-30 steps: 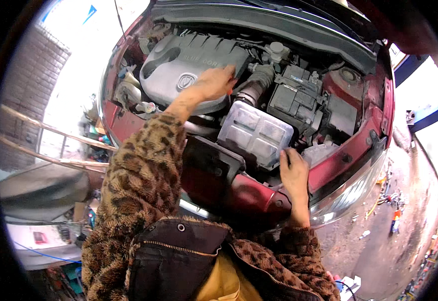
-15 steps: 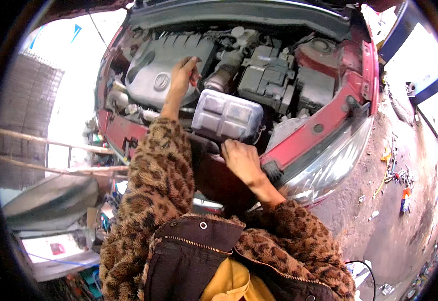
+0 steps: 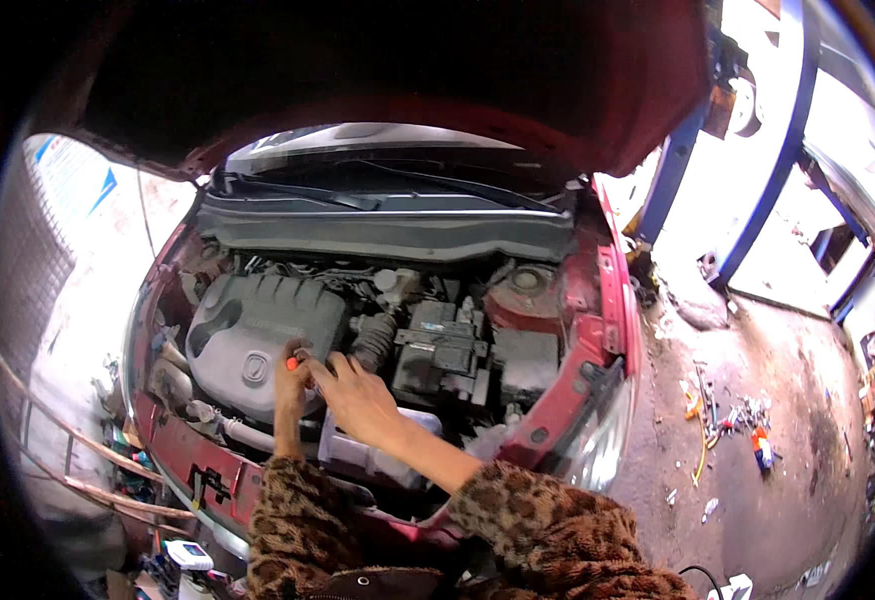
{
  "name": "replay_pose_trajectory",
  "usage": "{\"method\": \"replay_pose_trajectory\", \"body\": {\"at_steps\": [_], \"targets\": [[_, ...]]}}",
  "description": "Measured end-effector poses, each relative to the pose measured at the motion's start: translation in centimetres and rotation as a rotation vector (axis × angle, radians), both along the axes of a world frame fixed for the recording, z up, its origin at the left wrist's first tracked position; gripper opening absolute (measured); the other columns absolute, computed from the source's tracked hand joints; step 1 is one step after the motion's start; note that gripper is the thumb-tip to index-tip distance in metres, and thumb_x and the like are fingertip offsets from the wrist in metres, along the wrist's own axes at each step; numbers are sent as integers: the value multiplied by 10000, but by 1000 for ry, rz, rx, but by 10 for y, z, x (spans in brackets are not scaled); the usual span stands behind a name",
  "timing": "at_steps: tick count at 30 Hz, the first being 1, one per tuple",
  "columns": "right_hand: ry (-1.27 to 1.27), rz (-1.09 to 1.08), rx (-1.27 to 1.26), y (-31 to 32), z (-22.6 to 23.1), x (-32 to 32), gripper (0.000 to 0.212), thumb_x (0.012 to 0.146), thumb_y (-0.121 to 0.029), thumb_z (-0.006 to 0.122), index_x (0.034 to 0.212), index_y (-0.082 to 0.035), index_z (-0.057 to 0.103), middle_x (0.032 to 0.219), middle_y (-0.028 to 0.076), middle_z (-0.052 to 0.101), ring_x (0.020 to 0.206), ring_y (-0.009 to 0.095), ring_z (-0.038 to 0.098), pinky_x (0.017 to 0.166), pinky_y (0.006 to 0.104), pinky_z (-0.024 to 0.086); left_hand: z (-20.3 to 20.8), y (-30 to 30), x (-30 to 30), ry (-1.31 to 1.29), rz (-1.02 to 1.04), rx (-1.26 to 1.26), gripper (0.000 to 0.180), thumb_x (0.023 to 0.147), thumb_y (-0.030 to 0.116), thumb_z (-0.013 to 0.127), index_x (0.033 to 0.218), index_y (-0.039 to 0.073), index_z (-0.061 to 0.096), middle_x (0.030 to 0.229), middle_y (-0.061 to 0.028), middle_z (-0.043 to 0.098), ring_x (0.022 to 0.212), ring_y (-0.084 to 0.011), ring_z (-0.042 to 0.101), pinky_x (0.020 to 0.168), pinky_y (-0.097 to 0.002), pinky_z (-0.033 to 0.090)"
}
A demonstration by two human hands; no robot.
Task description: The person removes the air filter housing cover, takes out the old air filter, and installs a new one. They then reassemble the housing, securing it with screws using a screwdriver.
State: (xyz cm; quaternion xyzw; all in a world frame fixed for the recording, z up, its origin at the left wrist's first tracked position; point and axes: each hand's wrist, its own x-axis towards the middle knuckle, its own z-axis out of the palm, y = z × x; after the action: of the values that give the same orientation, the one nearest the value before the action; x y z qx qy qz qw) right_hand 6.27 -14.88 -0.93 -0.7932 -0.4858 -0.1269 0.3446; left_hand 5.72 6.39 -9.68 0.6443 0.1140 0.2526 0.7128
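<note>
My left hand [image 3: 290, 400] is closed round a small object with a bright orange-red end [image 3: 291, 364], just above the front edge of the grey engine cover [image 3: 257, 330]. Most of that object is hidden by fingers. My right hand [image 3: 359, 398] reaches across from the right, and its fingertips meet the left hand's at the object. What the right fingers pinch, if anything, cannot be made out. Below my right wrist a pale plastic box [image 3: 382, 455] with raised panels lies at the front of the engine bay, partly covered by the hand and forearm.
The raised red hood [image 3: 617, 110] hangs overhead. Right of the hands are a ribbed air hose [image 3: 372, 340], a black battery area [image 3: 437, 355] and the red fender [image 3: 582, 370]. Tools and scraps [image 3: 737, 420] litter the floor at right, near a blue lift post [image 3: 672, 180]. Wooden rails [image 3: 87, 435] stand at left.
My right hand has left the front edge by the pale box and come up to meet my left hand. The view has tilted up, showing the hood and windshield.
</note>
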Motion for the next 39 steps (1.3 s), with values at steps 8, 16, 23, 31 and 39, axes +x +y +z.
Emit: {"method": "replay_pose_trajectory", "body": {"at_steps": [8,16,23,31,39], "targets": [[-202,422,-226,106,-4,34,344,803,-43,572,1144,-41,616,1151,158,580,1066,327,591,892,411,510,-3,11,-25,78,224,60,179,861,111,638,1004,3,640,1004,-77,682,889,-161,631,765,-316,523],[-473,161,-361,125,-7,64,239,878,-299,599,768,-119,712,709,134,673,649,346,673,611,414,549,-27,-5,-1,113,371,272,381,815,160,725,1100,-1,529,904,-173,693,871,-227,684,761,-367,520],[-378,403,-473,143,32,57,339,889,-372,592,830,-45,662,839,209,684,829,366,681,721,466,535,-48,19,0,133,403,282,305,823,144,688,1084,33,575,923,-195,681,888,-370,665,762,-385,520],[-496,142,-515,145,21,61,439,890,-435,614,708,-53,731,713,198,677,666,391,679,626,471,547,-43,10,6,279,321,345,262,818,184,676,986,12,573,911,-193,683,874,-351,675,768,-442,512],[-353,268,-670,138,21,62,326,844,-349,652,858,-25,683,835,195,686,828,393,676,743,483,539,-36,1,1,99,356,365,299,774,103,677,1054,43,590,926,-198,690,914,-380,663,797,-438,522]]}}
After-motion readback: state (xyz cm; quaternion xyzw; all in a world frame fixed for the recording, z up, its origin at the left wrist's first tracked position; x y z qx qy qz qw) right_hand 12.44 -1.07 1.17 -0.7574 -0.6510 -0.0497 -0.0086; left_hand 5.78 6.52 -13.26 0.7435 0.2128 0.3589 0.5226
